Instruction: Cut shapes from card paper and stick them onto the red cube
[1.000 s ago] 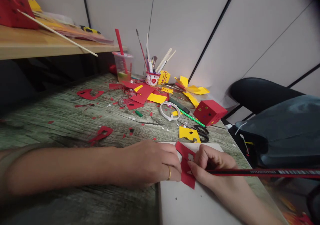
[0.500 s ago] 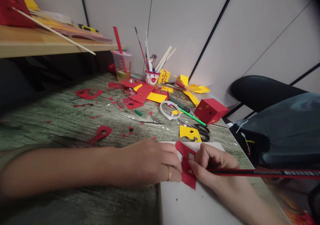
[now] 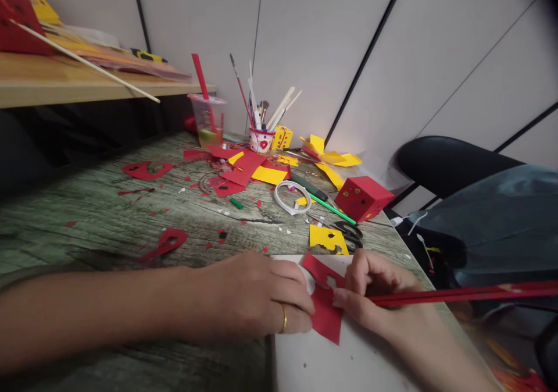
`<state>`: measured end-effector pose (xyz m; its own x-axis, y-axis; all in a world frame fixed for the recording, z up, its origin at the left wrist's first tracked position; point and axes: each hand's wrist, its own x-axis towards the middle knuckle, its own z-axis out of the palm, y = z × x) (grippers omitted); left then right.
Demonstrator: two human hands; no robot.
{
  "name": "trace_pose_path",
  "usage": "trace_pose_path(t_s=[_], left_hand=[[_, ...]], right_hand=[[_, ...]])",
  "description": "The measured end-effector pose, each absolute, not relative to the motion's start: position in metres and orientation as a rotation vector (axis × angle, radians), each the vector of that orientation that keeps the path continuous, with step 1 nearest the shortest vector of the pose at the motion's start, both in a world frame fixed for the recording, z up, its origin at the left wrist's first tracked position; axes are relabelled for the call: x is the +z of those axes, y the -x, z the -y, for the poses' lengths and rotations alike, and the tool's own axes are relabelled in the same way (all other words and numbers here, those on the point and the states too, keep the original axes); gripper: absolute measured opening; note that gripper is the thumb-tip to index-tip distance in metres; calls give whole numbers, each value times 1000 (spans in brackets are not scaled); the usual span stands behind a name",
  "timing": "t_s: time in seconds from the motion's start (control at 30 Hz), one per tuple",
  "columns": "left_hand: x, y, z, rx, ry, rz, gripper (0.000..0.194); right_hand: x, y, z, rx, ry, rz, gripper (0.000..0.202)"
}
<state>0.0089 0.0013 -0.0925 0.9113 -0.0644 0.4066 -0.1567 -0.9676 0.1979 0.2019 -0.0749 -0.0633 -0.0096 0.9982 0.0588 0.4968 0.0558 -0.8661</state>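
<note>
A red piece of paper [image 3: 328,316] with ragged cut-outs lies on a white board [image 3: 322,369] at the table's near edge. My left hand [image 3: 257,299], a gold ring on one finger, is closed over the paper's left side, fingertips hidden behind the knuckles. In my right hand [image 3: 377,316] is a long red pencil [image 3: 436,296], pinched between thumb and curled fingers. Its shaft points off to the right. The thumb tip is at the paper's right edge, beside a small cut-out, and the pencil's tip is hidden.
Beyond the board are scissors [image 3: 351,235], a yellow scrap [image 3: 326,239], a tape roll [image 3: 279,200] and a red paper cube [image 3: 364,199]. Farther back stand a drink cup [image 3: 207,118] and a brush pot [image 3: 261,142]. Someone's denim-clad leg [image 3: 514,223] is at the right.
The pencil has turned in my right hand, its dark printed side giving way to red. The right hand is slightly higher against the paper, and the view has shifted a little.
</note>
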Motion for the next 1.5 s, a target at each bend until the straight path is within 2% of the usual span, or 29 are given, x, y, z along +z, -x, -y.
trace_pose_path(t_s=[0.27, 0.6, 0.77, 1.17, 1.5], left_hand=[[-89, -7, -3, 526, -2821, 146, 25], [-74, -7, 10, 280, -2740, 302, 41], [-71, -9, 14, 252, -2822, 290, 29], [-75, -10, 11, 267, -2847, 263, 31], [-70, -12, 10, 198, -2813, 257, 29]], right_hand=[[-71, -202, 76, 703, 1556, 1743, 29], [-63, -203, 71, 989, 1496, 1563, 31], [-64, -204, 77, 897, 1508, 1570, 28], [-70, -207, 87, 770, 1612, 1806, 31], [-70, -208, 83, 770, 1616, 1798, 31]])
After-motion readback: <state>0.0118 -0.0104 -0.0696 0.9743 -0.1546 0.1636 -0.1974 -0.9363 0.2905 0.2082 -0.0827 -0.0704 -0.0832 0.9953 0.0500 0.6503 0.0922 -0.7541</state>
